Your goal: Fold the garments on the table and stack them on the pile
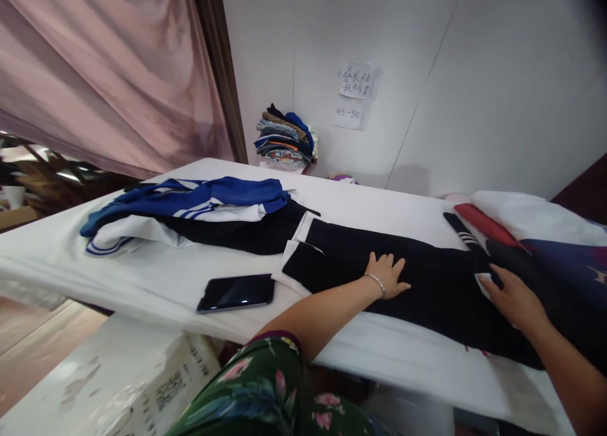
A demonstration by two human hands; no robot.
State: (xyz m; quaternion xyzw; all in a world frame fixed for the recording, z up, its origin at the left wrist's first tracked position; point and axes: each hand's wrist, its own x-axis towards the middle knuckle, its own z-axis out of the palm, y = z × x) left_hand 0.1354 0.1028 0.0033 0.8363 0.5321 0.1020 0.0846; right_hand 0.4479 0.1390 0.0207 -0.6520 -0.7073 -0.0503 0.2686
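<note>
A black garment (431, 256) with white-trimmed edges lies stretched across the white table. My left hand (386, 275) rests flat on its middle, fingers spread, holding nothing. At the garment's right end, my right hand (515, 300) has its fingers closed on the cloth, close to a small white patch. Just beyond that hand is a black band with white stripes (467, 236). A dark phone (237, 292) lies face up left of my left forearm.
Blue, white and black clothes (227, 199) lie loosely at the left. White, red and purple clothes (545, 234) are heaped at the right. A folded clothes stack (284, 139) stands by the wall under handwritten paper signs (355, 85). A pink curtain (118, 63) hangs left.
</note>
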